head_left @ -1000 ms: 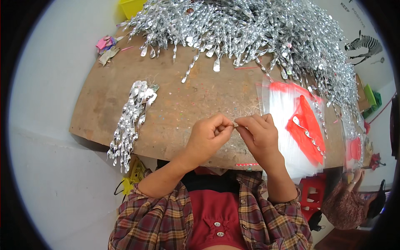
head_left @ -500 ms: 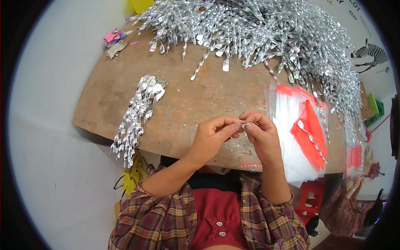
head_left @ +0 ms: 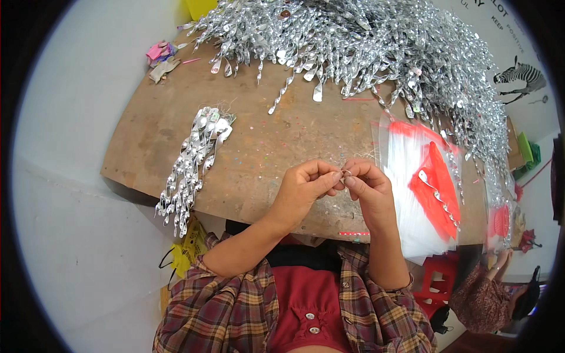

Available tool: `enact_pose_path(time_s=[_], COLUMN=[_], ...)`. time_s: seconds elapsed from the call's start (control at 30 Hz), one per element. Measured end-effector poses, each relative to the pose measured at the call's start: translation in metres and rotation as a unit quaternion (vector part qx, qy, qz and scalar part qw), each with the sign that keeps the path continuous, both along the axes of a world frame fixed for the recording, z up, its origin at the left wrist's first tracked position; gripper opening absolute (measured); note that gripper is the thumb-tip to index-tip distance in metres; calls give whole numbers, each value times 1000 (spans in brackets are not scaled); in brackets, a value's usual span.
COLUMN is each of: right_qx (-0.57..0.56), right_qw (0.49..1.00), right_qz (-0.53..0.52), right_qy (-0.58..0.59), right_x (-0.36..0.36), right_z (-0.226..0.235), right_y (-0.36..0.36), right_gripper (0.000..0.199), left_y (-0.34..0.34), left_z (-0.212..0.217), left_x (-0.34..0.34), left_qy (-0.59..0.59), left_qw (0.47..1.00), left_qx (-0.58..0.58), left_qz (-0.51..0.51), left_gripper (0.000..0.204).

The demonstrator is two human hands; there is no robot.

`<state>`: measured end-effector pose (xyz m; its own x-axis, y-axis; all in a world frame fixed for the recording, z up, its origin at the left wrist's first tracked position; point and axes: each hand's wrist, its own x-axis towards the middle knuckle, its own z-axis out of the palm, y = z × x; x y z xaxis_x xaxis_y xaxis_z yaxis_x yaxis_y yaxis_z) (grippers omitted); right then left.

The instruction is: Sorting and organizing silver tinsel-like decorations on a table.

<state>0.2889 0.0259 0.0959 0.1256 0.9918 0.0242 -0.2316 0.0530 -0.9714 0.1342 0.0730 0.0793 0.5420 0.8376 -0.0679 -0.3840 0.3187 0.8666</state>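
My left hand [head_left: 306,187] and my right hand [head_left: 371,187] meet above the near part of the table, fingertips pinched. Between them a thin pale thread [head_left: 346,173] curves in a small loop; its ends are hidden by the fingers. More fine threads [head_left: 366,155] lie just behind my right hand. Beside that hand, clear plastic bags [head_left: 409,194] with red parts lie flat, and one twisted silver strip [head_left: 438,193] rests on the red. Over to the left, a bundle of twisted silver strips [head_left: 191,162] has loose threads at its far end.
A large heap of twisted silver strips [head_left: 365,41] covers the far side of the brown table [head_left: 259,129] and hangs down at the right. Pink and beige scraps [head_left: 162,60] lie at the far left. A red stool [head_left: 435,279] and another person [head_left: 482,294] are at the lower right.
The fingertips have shifted slightly, and the thread between them now shows as a small curved loop instead of a flatter line. Both arms stay in nearly the same place.
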Motion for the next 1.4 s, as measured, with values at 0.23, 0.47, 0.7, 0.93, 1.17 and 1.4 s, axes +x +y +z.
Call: enact_pose_path(time_s=[0.23, 0.47, 0.7, 0.93, 1.17, 1.4], right_qx=[-11, 104, 190, 205, 210, 190], right_qw=[999, 908, 838, 867, 911, 904], right_qz=[-15, -26, -102, -135, -150, -98], right_qy=[-34, -404, -502, -433, -322, -370], right_x=[7, 6, 1, 2, 8, 10], right_z=[6, 32, 20, 16, 11, 11], right_y=[-6, -4, -11, -18, -24, -35], right_gripper=[8, 8, 6, 8, 10, 11], left_y=[0, -8, -18, -14, -18, -25], left_z=[3, 1, 8, 17, 19, 24], left_x=[1, 9, 14, 6, 5, 7], left_qy=[4, 120, 231, -15, -52, -32], left_qw=[1000, 980, 905, 995, 995, 998], left_qx=[-3, 151, 328, -84, -60, -32], left_qz=[-26, 45, 140, -59, -64, -50], left_gripper=[14, 8, 7, 11, 9, 9])
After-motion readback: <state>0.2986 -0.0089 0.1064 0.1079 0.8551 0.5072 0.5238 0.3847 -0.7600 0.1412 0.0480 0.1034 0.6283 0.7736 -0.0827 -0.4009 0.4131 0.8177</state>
